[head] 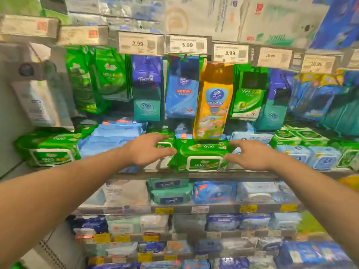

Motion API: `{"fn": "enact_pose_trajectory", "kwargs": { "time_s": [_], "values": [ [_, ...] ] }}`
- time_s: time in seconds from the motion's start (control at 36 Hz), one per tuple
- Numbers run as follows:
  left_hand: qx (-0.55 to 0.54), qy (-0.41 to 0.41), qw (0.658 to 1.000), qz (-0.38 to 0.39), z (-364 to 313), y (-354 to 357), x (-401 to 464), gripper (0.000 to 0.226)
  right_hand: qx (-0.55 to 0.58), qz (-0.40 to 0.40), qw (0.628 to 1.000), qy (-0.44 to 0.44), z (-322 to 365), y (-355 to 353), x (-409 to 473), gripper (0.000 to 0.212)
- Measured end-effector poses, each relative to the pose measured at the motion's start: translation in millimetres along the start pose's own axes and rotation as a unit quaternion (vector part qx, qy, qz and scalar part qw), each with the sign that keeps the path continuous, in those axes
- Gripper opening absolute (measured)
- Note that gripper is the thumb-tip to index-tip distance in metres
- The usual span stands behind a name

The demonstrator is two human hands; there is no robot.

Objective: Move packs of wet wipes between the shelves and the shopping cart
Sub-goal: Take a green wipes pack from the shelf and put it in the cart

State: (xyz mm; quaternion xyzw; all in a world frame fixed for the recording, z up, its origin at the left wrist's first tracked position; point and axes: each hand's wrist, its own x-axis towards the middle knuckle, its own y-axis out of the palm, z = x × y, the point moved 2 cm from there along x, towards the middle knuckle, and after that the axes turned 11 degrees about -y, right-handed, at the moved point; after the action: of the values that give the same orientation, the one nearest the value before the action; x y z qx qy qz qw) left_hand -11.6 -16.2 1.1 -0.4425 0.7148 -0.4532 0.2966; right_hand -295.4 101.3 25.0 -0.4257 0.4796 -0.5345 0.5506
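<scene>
Both hands (pixel 149 150) (pixel 250 156) outstretched, fingers (pixel 165 152) spread.

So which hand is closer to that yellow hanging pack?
Right. The right hand sits just below and slightly right of the yellow pack; the left hand is further off, below and to its left.

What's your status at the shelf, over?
Left hand and right hand open, flanking green wipes pack. Pack on shelf. Yellow hanging pack just above.
</scene>
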Motion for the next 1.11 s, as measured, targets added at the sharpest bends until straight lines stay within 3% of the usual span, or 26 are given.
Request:
{"fn": "enact_pose_trajectory", "kwargs": {
  "time_s": [0.19, 0.39, 0.47, 0.58, 0.69, 0.75, 0.81, 0.89, 0.94, 1.03, 1.11],
  "values": [
    [-0.055, 0.034, 0.997, 0.037, 7.8, 17.3, 31.6, 0.076, 0.038, -0.051, 0.998, 0.019, -5.1, 4.9, 19.5, 0.059],
    [-0.162, 0.008, 0.987, 0.012, 6.3, 36.4, 44.3, 0.075, 0.199, -0.151, 0.967, 0.043, -24.2, 27.4, 39.1, 0.049],
    [-0.241, -0.02, 0.97, -0.002, -0.2, 46.1, 48.7, 0.072, 0.267, -0.225, 0.936, 0.053, -29.8, 36.2, 44.6, 0.041],
    [-0.378, -0.073, 0.923, -0.006, -8.0, 61.2, 50.1, 0.073, 0.364, -0.315, 0.874, 0.068, -34.7, 51.3, 53.6, 0.034],
    [-0.47, -0.11, 0.875, -0.022, -14.4, 80.7, 50.3, 0.086, 0.475, -0.35, 0.804, 0.077, -37.6, 72.1, 65.7, 0.034],
    [-0.506, -0.129, 0.852, -0.037, -22.1, 86.6, 49.3, 0.075, 0.524, -0.367, 0.765, 0.078, -38.8, 82.1, 71.7, 0.034],
    [-0.527, -0.145, 0.836, -0.056, -28.7, 91.3, 50.2, 0.061, 0.568, -0.366, 0.732, 0.086, -43.5, 93.7, 78.1, 0.03],
    [-0.557, -0.166, 0.809, -0.086, -35.4, 98.1, 50.3, 0.08, 0.62, -0.318, 0.713, 0.081, -46.2, 111.8, 83.9, 0.031],
    [-0.569, -0.182, 0.796, -0.1, -34.8, 107.7, 53.7, 0.084, 0.677, -0.291, 0.673, 0.063, -43.7, 118.2, 84.9, 0.039],
    [-0.553, -0.187, 0.805, -0.111, -40.8, 112.4, 53.4, 0.076, 0.713, -0.277, 0.641, 0.066, -40.9, 114.4, 87.9, 0.039],
    [-0.54, -0.187, 0.812, -0.12, -45.5, 118.5, 57.3, 0.054, 0.727, -0.254, 0.635, 0.06, -42.4, 111.9, 94.6, 0.044]
  ]
}}
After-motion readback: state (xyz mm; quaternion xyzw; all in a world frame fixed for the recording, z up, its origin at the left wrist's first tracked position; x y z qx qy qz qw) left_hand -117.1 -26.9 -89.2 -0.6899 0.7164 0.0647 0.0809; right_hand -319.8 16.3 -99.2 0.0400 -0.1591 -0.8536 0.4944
